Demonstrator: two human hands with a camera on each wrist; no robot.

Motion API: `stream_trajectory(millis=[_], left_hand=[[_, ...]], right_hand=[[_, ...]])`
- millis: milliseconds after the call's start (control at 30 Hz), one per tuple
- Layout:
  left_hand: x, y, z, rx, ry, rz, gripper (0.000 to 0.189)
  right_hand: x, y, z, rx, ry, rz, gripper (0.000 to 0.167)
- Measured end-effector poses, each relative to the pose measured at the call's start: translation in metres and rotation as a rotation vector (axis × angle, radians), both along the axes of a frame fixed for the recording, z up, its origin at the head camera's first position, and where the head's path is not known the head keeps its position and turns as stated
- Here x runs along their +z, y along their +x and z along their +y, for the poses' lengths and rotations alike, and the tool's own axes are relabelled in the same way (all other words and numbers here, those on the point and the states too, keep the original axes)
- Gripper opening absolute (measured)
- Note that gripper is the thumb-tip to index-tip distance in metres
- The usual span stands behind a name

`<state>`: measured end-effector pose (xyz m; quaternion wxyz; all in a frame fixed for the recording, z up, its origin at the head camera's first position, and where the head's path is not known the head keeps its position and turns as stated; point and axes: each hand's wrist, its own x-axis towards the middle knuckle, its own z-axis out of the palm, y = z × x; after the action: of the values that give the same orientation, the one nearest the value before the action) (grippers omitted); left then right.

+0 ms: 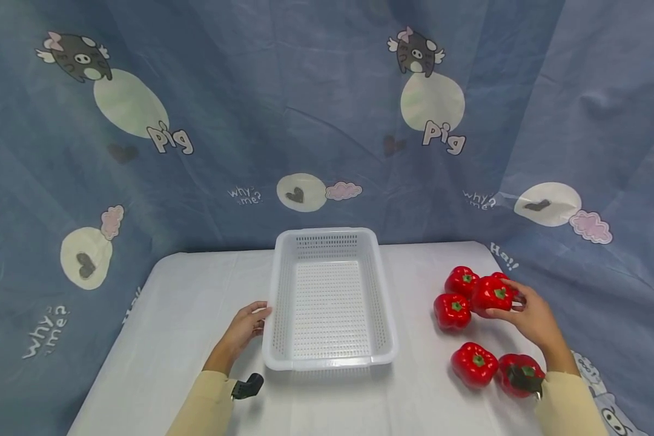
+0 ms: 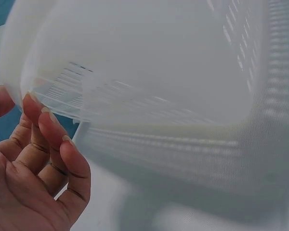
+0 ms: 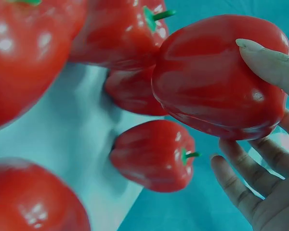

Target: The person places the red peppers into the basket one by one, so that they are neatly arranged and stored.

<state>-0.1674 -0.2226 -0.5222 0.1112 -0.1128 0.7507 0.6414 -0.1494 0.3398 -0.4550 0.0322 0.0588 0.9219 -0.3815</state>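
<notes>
My right hand (image 1: pixel 534 316) grips a red bell pepper (image 1: pixel 492 293) with a green stem. In the right wrist view the thumb (image 3: pixel 269 65) lies along one side of this pepper (image 3: pixel 216 77) and the fingers are under it, above other peppers. My left hand (image 1: pixel 243 327) pinches the left rim of a white plastic basket (image 1: pixel 329 365). The left wrist view shows curled fingers (image 2: pixel 74 163) against the basket's edge, with the thumb on the other side. The basket's slatted floor (image 1: pixel 329 309) is bare.
Several more red peppers lie on the table's right side: two left of the held one, a back one (image 1: pixel 462 281) and a nearer one (image 1: pixel 452 313); another (image 1: pixel 475 365) is at the front, beside one (image 1: pixel 520 376) partly covered by the wrist camera. A blue printed cloth (image 1: pixel 327 121) hangs behind.
</notes>
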Motion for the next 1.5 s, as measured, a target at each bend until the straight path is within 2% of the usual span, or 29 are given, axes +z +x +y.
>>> stream_trajectory(millis=[233, 500, 967, 1233, 1500], left_hand=[[0.002, -0.001, 0.0, 0.002, -0.011, 0.003, 0.037], [-0.003, -0.002, 0.0, 0.007, -0.003, 0.005, 0.034], [-0.003, -0.001, -0.001, 0.006, -0.002, 0.0, 0.035], [-0.002, 0.0, 0.0, 0.0, -0.009, -0.001, 0.036], [-0.004, -0.001, -0.002, 0.008, -0.006, -0.005, 0.035]], right_hand=[[0.011, -0.007, -0.009, 0.017, -0.02, 0.018, 0.097], [0.016, -0.019, -0.025, 0.036, -0.038, 0.009, 0.097], [0.021, -0.053, -0.06, 0.088, -0.068, 0.025, 0.094], [0.022, -0.073, -0.076, 0.097, -0.127, -0.016, 0.099], [0.023, -0.097, -0.091, 0.143, -0.127, -0.014, 0.093]])
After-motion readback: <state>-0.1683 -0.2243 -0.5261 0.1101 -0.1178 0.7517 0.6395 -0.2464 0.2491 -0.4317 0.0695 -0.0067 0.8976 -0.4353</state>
